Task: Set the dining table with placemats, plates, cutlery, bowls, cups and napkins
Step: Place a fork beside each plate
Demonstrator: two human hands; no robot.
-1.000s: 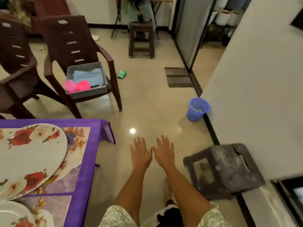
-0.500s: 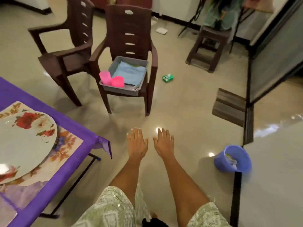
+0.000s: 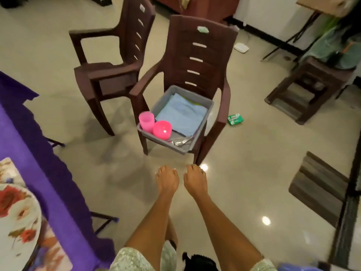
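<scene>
A grey tub (image 3: 209,106) sits on the seat of a brown plastic chair (image 3: 201,61) ahead of me. In the tub are a pink cup (image 3: 146,119), a pink bowl (image 3: 162,129), folded light-blue napkins (image 3: 182,114) and metal cutlery (image 3: 180,141). My left hand (image 3: 167,179) and my right hand (image 3: 195,179) are stretched out side by side, palms down, a short way in front of the chair, holding nothing; the fingers curl down loosely. At the left edge, a floral plate (image 3: 17,216) lies on a floral placemat (image 3: 7,169) on the purple-covered table (image 3: 29,145).
A second brown chair (image 3: 109,71) stands left of the first. A green packet (image 3: 235,119) lies on the floor to the right. A dark stool (image 3: 308,89) stands at the far right, a striped mat (image 3: 318,188) lies near the doorway, and a white object (image 3: 241,48) lies by the wall.
The view has swung left and closer to the chair with the tub. The blue bucket has left the frame. My fingers, spread flat before, now droop loosely.
</scene>
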